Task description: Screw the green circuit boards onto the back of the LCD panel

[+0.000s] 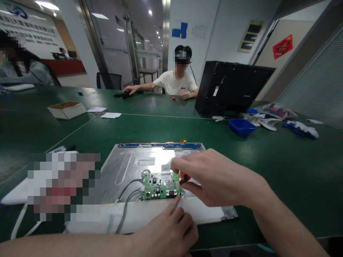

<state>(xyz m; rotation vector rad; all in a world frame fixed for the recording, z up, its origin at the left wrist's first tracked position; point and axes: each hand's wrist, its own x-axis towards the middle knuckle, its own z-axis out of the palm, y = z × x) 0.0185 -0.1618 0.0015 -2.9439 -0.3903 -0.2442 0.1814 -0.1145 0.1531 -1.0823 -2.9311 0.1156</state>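
Note:
A silver metal display panel [125, 164] lies flat on the green table, with a green circuit board [160, 184] on its middle. Grey cables [125, 207] run from the board's left side. My right hand [206, 175] is closed around a small orange and black screwdriver [184, 176] at the board's right edge. My left hand [171, 228] rests below the board, its index finger stretched to the lower right corner and the other fingers curled, with nothing seen in it. The screwdriver's tip is too small to make out.
A black monitor housing [235, 89] stands at the back right, near a blue tray [242, 126] and gloves [301, 129]. An open box [66, 110] sits back left. A person [178, 80] sits opposite; another person [34, 71] is at far left.

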